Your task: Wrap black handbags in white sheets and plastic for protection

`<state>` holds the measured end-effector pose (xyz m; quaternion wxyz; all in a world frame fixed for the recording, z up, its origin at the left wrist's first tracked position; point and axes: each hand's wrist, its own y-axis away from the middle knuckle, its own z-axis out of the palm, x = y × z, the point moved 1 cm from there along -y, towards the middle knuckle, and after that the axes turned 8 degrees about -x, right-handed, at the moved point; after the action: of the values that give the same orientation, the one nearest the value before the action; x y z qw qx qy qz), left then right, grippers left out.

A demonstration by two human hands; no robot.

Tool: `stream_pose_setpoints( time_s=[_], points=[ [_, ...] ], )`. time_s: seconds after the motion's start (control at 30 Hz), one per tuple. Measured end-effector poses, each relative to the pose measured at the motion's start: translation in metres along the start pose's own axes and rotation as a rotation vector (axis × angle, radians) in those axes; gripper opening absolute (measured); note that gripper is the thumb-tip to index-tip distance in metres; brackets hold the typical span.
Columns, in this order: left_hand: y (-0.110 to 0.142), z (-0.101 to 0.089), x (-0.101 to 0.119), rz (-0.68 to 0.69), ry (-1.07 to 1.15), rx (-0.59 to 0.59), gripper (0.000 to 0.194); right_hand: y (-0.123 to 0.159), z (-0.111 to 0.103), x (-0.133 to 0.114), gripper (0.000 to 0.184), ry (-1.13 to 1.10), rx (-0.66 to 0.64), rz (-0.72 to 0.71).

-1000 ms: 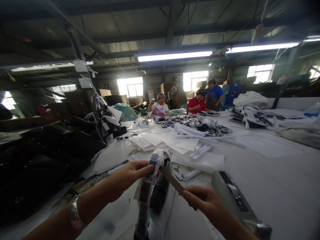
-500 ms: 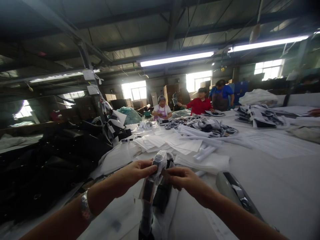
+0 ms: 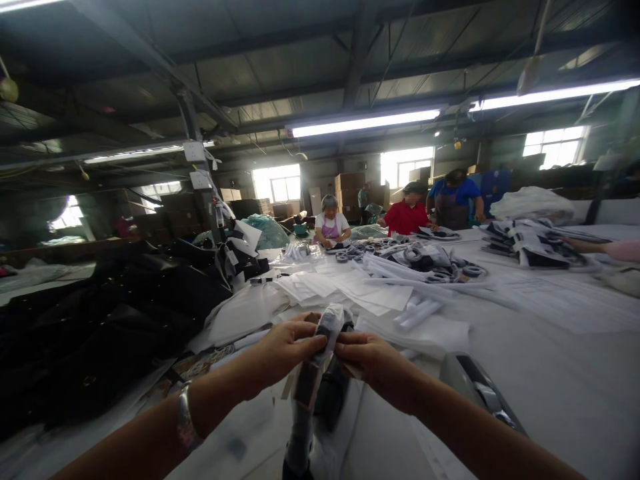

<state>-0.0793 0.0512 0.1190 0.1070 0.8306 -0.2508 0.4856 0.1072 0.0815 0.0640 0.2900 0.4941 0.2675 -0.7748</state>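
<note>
A dark strap [image 3: 330, 321] wrapped in clear and white film is bent into a loop in front of me, its ends hanging down toward the table. My left hand [image 3: 293, 347] pinches the left side of the loop between thumb and fingers. On the opposite side, my right hand [image 3: 373, 363] has its fingers closed on the same strap, close to the left fingertips. A small brownish piece shows under the film below my left thumb. Part of the strap is blurred, and my fingers hide some of its top.
A grey tape-dispenser-like tool [image 3: 480, 393] lies to the right. White sheets [image 3: 345, 287] and wrapped straps [image 3: 425, 257] spread across the table ahead. Black material [image 3: 115, 320] is heaped at left. Several people work beyond; a co-worker's arm [image 3: 607, 248] reaches in from the right.
The view has shifted slightly, so the surroundings appear farther right. My right fingers have moved up against the loop's side. A co-worker's arm has reached farther in at the right.
</note>
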Motion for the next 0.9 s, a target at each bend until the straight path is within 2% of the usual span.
stream_pose_setpoints(
  time_s=[0.1,0.23,0.27,0.4,0.47,0.57,0.67,0.8,0.9],
  points=[
    [0.003,0.004,0.003,0.076,-0.001,0.023,0.03,0.003,0.002,-0.004,0.021,-0.078,-0.001,0.048],
    [0.007,0.009,-0.001,0.076,0.119,0.107,0.031,0.003,0.004,-0.008,0.029,-0.038,0.02,0.065],
    [0.007,0.01,-0.004,0.047,0.19,0.138,0.039,0.003,0.004,-0.009,0.031,-0.01,0.01,0.07],
    [0.007,0.013,-0.018,-0.058,0.472,0.29,0.098,-0.001,0.007,-0.009,0.034,0.14,-0.001,0.076],
    [0.007,0.015,-0.021,-0.054,0.551,0.318,0.111,-0.002,0.007,-0.008,0.036,0.207,0.027,0.064],
    [0.007,0.016,-0.022,-0.046,0.601,0.323,0.117,-0.002,0.005,-0.005,0.038,0.258,0.042,0.051],
    [0.006,0.014,-0.022,-0.046,0.603,0.308,0.111,0.003,0.002,-0.004,0.039,0.193,0.051,0.065],
    [0.007,0.014,-0.022,0.016,0.56,0.211,0.067,0.013,-0.002,0.0,0.044,-0.174,0.089,0.072],
    [0.008,0.017,-0.022,0.049,0.548,0.227,0.044,0.019,-0.003,0.009,0.033,-0.291,0.123,0.032]
  ],
)
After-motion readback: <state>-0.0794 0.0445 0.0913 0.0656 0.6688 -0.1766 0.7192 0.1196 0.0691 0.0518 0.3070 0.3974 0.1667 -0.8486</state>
